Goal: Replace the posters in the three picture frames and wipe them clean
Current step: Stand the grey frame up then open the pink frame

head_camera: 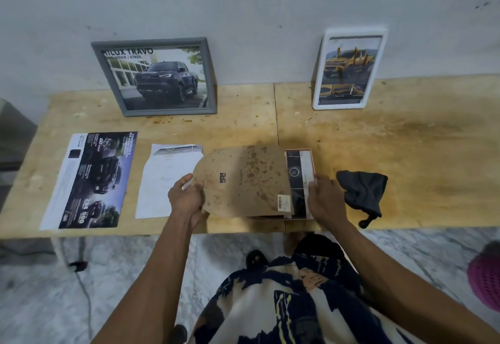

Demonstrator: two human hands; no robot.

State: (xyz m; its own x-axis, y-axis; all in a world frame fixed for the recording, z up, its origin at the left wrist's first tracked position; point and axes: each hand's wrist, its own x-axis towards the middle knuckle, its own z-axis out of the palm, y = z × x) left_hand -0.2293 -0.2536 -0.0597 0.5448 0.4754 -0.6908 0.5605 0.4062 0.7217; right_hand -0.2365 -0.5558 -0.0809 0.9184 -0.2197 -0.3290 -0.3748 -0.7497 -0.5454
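At centre frame, the left hand [186, 197] grips a stained brown backing board [243, 178] above an open frame [311, 154] holding a dark poster [295, 176]; the right hand [324, 197] pinches that poster's edge. A dark cloth [362, 192] lies just right.

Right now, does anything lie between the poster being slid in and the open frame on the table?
Yes. The brown backing board, gripped by the left hand, covers most of the frame. Only the poster strip shows at its right edge, where the right hand pinches it.
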